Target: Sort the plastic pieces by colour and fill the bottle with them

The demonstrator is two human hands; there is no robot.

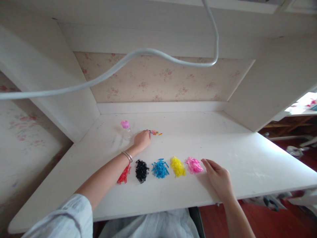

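Head view: left hand [142, 140] stretched forward, fingertips at small cluster of thin multicoloured bands [156, 133]; grip hidden, cannot tell. Left of those fingers, clear container with pink cap [125, 125]. Right hand [219, 178]: thumb and forefinger tips narrow, near-touching, just beside heap of pink loops [194, 165]; anything between too small to tell. Leftward from right fingers, past pink: yellow loop heap [177, 167], blue loop heap [160, 169], black loop heap [142, 171], red loop heap [124, 175].
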